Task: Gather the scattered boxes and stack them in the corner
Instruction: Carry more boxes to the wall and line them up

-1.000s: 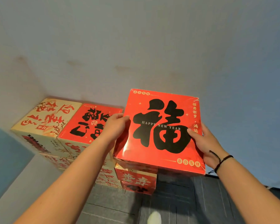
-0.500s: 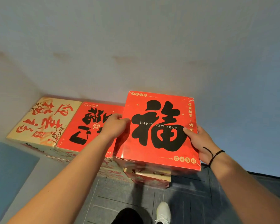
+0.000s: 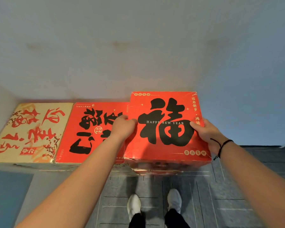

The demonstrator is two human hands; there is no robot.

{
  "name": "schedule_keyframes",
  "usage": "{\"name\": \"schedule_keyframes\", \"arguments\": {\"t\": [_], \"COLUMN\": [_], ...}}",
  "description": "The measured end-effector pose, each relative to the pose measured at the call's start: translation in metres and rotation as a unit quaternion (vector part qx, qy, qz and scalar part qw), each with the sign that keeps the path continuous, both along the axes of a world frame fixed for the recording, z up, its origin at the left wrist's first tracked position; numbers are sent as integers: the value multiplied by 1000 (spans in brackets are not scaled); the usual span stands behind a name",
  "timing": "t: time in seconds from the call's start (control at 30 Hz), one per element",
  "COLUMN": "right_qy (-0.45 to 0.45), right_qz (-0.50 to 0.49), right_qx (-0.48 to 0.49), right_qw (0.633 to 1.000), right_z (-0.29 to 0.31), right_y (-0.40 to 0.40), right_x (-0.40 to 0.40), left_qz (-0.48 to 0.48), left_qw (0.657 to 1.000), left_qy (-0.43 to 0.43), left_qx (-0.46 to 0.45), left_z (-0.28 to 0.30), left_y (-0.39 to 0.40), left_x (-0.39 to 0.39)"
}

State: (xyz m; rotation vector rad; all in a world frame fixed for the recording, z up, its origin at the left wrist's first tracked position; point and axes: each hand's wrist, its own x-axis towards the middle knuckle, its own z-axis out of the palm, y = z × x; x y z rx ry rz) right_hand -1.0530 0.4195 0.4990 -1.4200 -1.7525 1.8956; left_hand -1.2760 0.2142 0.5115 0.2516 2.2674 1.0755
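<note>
Boxes first: the red box (image 3: 167, 127) with the big black character and "HAPPY NEW YEAR" across it sits squarely between both hands, top face up toward the camera. Left hand (image 3: 123, 128) grips its left edge, thumb on the lid and the other fingers tucked down the side where I can't see them. Right hand (image 3: 206, 134) does the same on the right edge, thumb lying over the black print, a black cord bracelet (image 3: 220, 145) on that wrist. So the box is pinched side to side, with the grip about halfway along each edge. It's at the right end of a row against the wall (image 3: 138, 46), just beside a second red box (image 3: 92, 132), and past that a cream box (image 3: 31, 132) with red brushwork in the corner. Can't tell if it's fully resting on the box edge peeking out underneath (image 3: 155, 171). 2 white shoes (image 3: 134, 205) on grey floor below.
</note>
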Motion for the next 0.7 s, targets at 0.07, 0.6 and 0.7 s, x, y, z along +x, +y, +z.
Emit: {"name": "schedule_keyframes", "arguments": {"t": [0.07,0.6,0.7], "right_qy": [-9,-60,-74], "right_qz": [-2,-4,-5], "right_qx": [-6,-40,-43], "right_qw": [1000,997,996], "right_z": [-6,-49,-55], "right_y": [1,14,14], "right_x": [-3,-15,-17], "left_qz": [-13,-31,-32], "left_qw": [1000,999,999], "left_qy": [-6,-10,-10], "left_qx": [7,-20,-27], "left_z": [-10,-21,-26], "left_y": [-1,7,7], "left_x": [-5,-2,-1]}}
